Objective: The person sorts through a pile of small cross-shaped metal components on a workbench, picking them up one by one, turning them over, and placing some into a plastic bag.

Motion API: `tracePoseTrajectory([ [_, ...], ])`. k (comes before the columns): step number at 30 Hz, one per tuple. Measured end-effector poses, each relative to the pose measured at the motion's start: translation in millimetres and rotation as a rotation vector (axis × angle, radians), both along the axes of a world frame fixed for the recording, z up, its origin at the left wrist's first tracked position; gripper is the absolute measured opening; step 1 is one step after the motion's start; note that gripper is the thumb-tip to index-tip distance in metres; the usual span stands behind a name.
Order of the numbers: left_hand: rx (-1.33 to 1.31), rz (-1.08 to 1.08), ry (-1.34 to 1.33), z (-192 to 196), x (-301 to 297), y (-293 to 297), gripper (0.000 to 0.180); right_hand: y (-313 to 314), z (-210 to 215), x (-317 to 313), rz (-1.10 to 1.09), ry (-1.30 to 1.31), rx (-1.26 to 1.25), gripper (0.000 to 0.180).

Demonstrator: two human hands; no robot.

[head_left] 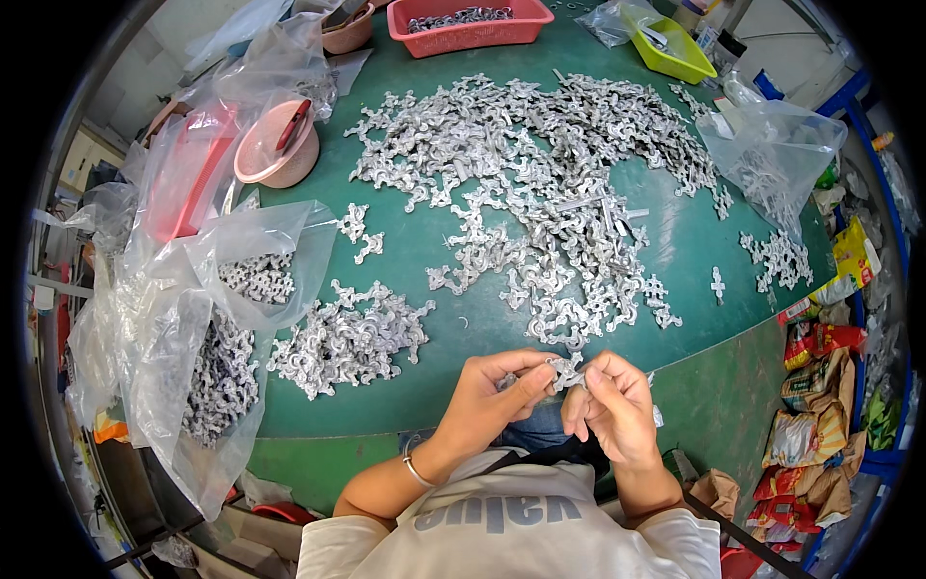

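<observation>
Between my two hands, just past the near edge of the table, is a small silvery cast metal part [567,371] with rounded lobes. My left hand [503,388] pinches one side of it between thumb and fingers. On its other side, my right hand [612,403] grips it with thumb and forefinger, the other fingers curled. A broad heap of similar metal parts [502,145] spreads across the table and reaches close to my fingertips. Left of my left hand lies a smaller pile of the parts [352,338].
The green table [680,227] also bears a clear bag of dark parts [220,386] at left, a pink bowl [260,164], a red tray [468,37], a yellow-green basket [680,60], and another plastic bag [772,154]. Snack packets [810,415] fill a blue rack [889,454] at right.
</observation>
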State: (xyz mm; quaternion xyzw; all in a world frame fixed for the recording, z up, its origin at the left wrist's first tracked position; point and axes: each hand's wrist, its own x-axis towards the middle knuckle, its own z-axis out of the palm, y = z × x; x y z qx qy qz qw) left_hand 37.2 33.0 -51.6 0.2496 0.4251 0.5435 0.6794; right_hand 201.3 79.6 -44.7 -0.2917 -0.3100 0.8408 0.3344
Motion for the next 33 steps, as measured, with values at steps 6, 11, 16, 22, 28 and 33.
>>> tracePoseTrajectory([
  [6, -0.091, 0.077, -0.211, -5.1, -1.4, 2.5, 0.024, 1.5, -3.5, -2.9, 0.026, -0.410, 0.502, 0.010],
  [11, -0.125, 0.239, -0.437, -8.1, -5.7, 5.2, 0.016, 46.5, -28.4, -0.1, -0.355, -1.116, 1.099, 0.017],
  [16, -0.173, 0.247, -0.346, -9.1, -2.5, 8.6, 0.012, 51.6, -44.1, -15.8, -0.161, -1.384, 1.350, 0.023],
  [22, -0.083, 0.208, -0.305, -21.4, -5.0, 2.8, 0.022, 53.2, -40.4, -6.5, -0.346, -0.752, 0.803, 0.012],
  [28, 0.168, 0.197, 0.261, -9.4, 5.7, 5.8, 0.031, 26.2, -18.8, -11.7, -0.324, -0.268, 0.333, 0.007],
  [33, 0.293, 0.187, 0.441, -2.9, 1.6, 2.1, 0.025, 15.3, -5.3, -11.5, -0.265, -0.162, 0.291, 0.011],
])
